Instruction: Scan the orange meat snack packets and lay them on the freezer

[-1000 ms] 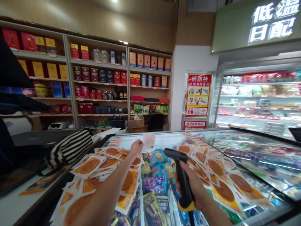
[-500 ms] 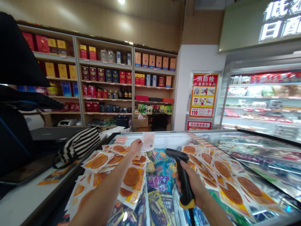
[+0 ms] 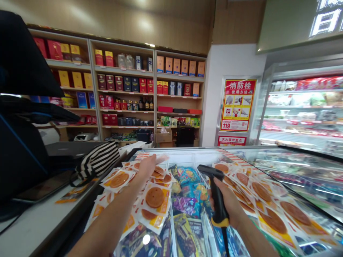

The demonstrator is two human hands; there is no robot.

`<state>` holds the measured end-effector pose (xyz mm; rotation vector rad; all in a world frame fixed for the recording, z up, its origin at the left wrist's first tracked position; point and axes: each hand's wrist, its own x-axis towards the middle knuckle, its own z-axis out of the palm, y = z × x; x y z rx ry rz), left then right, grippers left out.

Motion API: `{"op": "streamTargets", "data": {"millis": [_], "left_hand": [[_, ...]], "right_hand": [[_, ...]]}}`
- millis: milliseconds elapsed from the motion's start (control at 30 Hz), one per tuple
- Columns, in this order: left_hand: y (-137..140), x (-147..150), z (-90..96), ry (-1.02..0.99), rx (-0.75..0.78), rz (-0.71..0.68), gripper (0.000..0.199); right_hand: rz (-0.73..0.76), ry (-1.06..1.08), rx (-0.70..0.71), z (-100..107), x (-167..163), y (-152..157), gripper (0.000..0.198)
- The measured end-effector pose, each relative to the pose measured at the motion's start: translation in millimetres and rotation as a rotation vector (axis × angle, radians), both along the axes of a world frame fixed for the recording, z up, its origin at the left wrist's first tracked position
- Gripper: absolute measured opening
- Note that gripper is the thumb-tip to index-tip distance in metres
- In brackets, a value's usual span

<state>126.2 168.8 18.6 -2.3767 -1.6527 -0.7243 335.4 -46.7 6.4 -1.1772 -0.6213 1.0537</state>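
Note:
My right hand (image 3: 227, 200) is closed round the handle of a black and yellow barcode scanner (image 3: 218, 196), its head pointing left and its cable hanging down. My left hand (image 3: 148, 166) reaches over the far part of the left pile of flat packets (image 3: 154, 198), white and yellow with a round brown cake pictured or showing. A pale, motion-blurred shape lies at its fingertips; whether it is fingers or a packet I cannot tell. Right of the scanner lies a second pile of similar packets (image 3: 273, 219).
Both piles rest on a glass-topped freezer holding colourful bags (image 3: 184, 205). At left are a striped pouch (image 3: 100, 160), a phone-like dark slab (image 3: 44, 187) and a black monitor (image 3: 26, 57). Behind stand shelves of boxes (image 3: 123, 84), with a lit fridge (image 3: 308, 114) at right.
The white packet with a barcode that my left hand held up facing me no longer shows clearly; a blur is there instead. The left hand has shifted slightly left and up. The scanner stays in my right hand.

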Motion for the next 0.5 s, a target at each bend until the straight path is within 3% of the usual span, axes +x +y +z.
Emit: {"op": "streamTargets", "data": {"millis": [333,500], "left_hand": [[-11.8,9.2,-19.4,0.148,-0.111,0.008,0.028],[-26.5,53.8,-15.8,0.093,-0.094,-0.119,0.025]], "right_hand": [[-0.145,0.032,0.016,5.0,42.8,-21.4,0.027],[-0.235,0.046,0.047,0.9,69.3,-33.3,0.025]]}}
